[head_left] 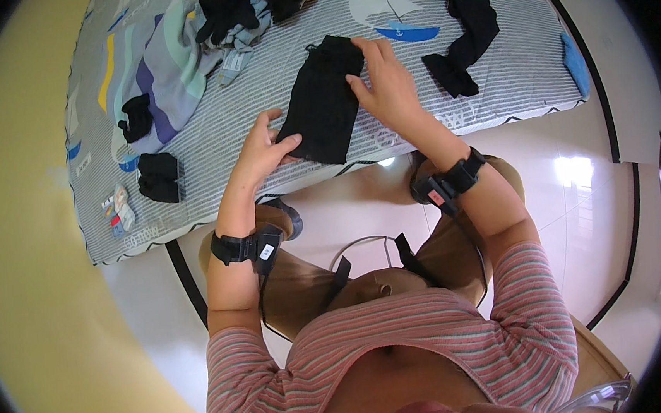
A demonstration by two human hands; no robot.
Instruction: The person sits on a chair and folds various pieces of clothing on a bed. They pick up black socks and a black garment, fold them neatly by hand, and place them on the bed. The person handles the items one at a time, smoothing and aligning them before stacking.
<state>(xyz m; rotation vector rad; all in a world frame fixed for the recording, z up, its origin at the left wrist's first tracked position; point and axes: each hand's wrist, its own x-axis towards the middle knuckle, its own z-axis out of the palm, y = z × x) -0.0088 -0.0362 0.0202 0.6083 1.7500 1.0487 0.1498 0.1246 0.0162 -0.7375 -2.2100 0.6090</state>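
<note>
A black sock [324,102], wide and perhaps doubled, lies flat near the front edge of the bed. My left hand [262,151] grips its near left corner, thumb on top and some fingers hidden underneath. Along the far right edge of the cloth rests my right hand [388,84], its fingers stretched out and its thumb apart, touching the fabric. To the right, another long black sock [472,36] lies bent and loose. Two folded black bundles, one [159,177] near the front and one [136,118] behind it, sit at the left.
A striped blanket [168,72] and a heap of dark clothes [249,7] cover the far left of the patterned bed sheet [251,88]. A small light-coloured bundle [119,211] lies near the left corner. Blue cloth [575,67] hangs at the right edge. A yellow wall [29,230] borders the left.
</note>
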